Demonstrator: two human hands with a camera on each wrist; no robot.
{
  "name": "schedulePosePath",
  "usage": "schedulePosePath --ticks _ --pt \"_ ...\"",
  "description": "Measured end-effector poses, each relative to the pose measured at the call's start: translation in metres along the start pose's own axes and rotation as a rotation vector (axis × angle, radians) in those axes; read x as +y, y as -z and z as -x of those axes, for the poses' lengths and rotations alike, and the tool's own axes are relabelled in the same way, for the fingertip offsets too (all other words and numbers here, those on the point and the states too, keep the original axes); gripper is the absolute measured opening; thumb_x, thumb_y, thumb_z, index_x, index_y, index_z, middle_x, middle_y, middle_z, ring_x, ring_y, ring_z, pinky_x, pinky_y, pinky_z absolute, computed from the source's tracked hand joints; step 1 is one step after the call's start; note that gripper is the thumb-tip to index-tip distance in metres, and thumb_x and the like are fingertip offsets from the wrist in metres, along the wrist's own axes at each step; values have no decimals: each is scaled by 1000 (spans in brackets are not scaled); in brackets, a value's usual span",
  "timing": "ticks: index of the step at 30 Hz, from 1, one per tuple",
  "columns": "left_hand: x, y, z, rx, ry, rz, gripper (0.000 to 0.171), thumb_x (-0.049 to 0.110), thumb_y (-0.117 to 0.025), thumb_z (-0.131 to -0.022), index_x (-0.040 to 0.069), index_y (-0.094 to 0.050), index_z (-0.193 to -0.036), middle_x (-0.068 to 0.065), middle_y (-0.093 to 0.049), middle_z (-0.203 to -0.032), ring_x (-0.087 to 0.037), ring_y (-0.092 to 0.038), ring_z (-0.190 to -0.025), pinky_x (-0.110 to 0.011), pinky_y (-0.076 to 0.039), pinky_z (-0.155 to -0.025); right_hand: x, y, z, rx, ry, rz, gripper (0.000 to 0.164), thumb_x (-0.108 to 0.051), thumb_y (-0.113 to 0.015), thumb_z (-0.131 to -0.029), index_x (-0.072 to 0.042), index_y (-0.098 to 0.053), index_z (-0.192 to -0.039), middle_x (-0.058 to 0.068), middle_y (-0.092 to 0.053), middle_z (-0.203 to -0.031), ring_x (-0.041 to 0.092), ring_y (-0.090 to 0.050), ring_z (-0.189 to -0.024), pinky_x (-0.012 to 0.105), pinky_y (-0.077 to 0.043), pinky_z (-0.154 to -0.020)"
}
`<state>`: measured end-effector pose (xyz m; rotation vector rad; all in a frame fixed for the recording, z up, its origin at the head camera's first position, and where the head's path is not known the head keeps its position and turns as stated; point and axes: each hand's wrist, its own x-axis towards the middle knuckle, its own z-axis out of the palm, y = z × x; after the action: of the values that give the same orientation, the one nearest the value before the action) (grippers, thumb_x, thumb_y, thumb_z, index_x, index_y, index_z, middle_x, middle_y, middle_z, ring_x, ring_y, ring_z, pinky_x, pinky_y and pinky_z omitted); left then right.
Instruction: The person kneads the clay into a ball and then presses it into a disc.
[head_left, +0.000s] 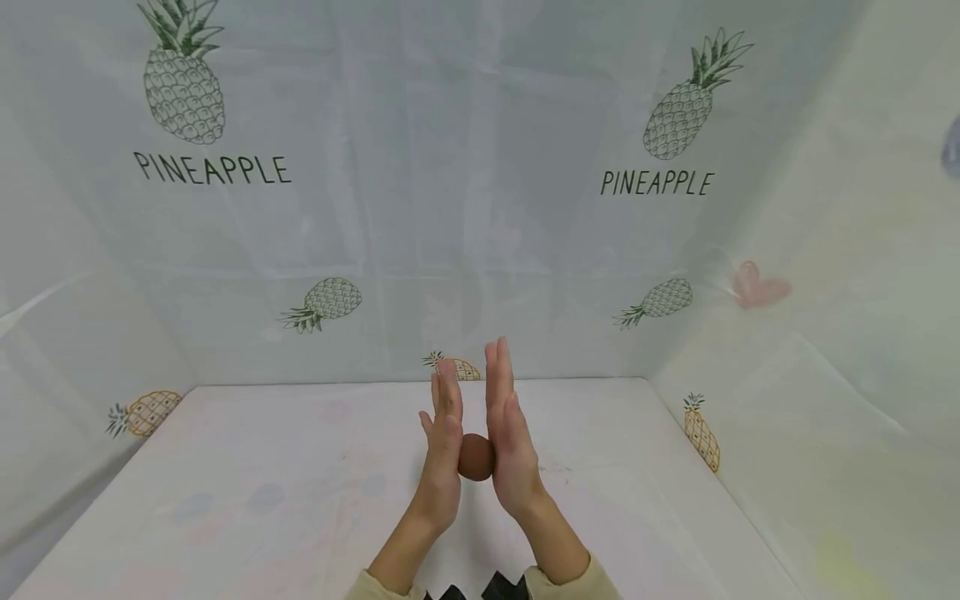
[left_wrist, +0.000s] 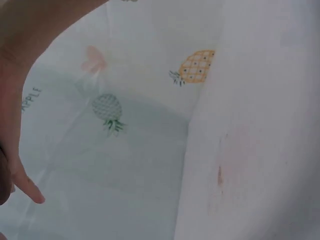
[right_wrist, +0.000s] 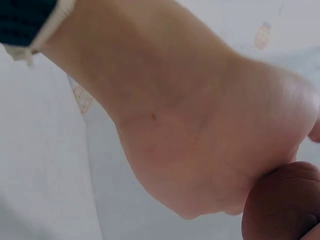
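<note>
The main danger, in my judgement, is for the brown ball (head_left: 476, 457), because only pressure from two sides seems to hold it. It sits between the left hand (head_left: 442, 454) and the right hand (head_left: 512, 450), lower than the fingers (head_left: 447, 387), and no finger is bent under it. If the palms would separate a little, or one hand would slide against the other, the ball could slip out and drop to the worktop (head_left: 300, 517) below the fingers. If the palms would press too strongly or unevenly, it could become flat or oval, supposing that the material is soft like clay. In the right wrist view its surface shows fine creases and a dark dent; such places could perhaps grow into cracks.

About the fingers: on both hands they are nearly straight and point upward, and they are not curled around anything. Between the fingers of the two hands there is a narrow gap, because the ball keeps the palms apart. The ball touches both hands at the palm part, below the fingers, and the fingertips seem to touch nothing. In the left wrist view, one digit stands out from the hand; I cannot tell surely which.
</note>
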<state>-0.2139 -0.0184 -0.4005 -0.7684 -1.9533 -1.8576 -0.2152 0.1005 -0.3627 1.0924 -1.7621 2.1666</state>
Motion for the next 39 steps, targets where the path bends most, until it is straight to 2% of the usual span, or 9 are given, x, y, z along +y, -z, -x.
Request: schedulePosePath --ticks 6,11,16,21,26,29,34,39 --pt "6 -7 4 -2 -44 -41 60 38 -6 -114 25 9 -171 12 19 -177 -20 20 -163 -72 27 -115 4 7 -2 5 -40 -44 60 -43 -2 -113 -34 13 -170 -10 10 -178 16 17 -163 63 20 -124" --pt "16 -6 5 -1 -76 -74 60 37 -6 -114 25 7 -171 10 15 -178 -21 19 -164 -70 25 -117 13 6 -3 -19 -85 -80 59 -43 -1 -113 -35 15 -169 -10 13 -177 14 18 -163 63 21 -123" --pt "28 3 4 33 -116 -113 61 41 -6 -114 27 6 -171 9 12 -179 -24 18 -164 -69 24 -119 24 -2 -2 -71 -136 -98 60 -48 0 -113 -34 15 -169 -10 12 -177 13 17 -163 61 21 -124" --pt "31 20 -2 85 -92 -74 62 48 -7 -113 31 6 -171 14 12 -178 -13 20 -162 -59 28 -121 27 -19 3 -116 -165 -89 60 -49 -2 -114 -33 12 -170 -10 9 -178 15 14 -164 60 17 -126" --pt "29 35 -7 131 -59 -26 65 56 -9 -111 36 9 -170 19 16 -176 -6 25 -160 -53 32 -120 18 -33 9 -124 -125 -63 57 -39 -3 -115 -35 10 -170 -12 7 -178 13 11 -164 59 13 -127" --pt "22 38 -9 137 -55 -18 65 56 -9 -111 37 11 -169 20 19 -175 -10 28 -159 -54 34 -118 12 -36 11 -115 -81 -41 58 -35 -4 -114 -36 9 -171 -13 8 -178 11 10 -164 60 14 -126" --pt "12 32 -8 102 -41 -35 61 48 -7 -112 37 12 -169 18 18 -175 -16 28 -160 -61 33 -117 2 -32 11 -89 -9 -28 59 -33 -3 -113 -32 8 -171 -8 8 -179 15 13 -164 65 17 -123" --pt "9 20 -5 63 -15 -11 60 46 -6 -112 36 10 -169 18 17 -176 -11 25 -161 -62 32 -117 -4 -21 6 -65 16 -30 60 -40 3 -113 -29 11 -171 -7 10 -179 16 15 -164 66 20 -122"
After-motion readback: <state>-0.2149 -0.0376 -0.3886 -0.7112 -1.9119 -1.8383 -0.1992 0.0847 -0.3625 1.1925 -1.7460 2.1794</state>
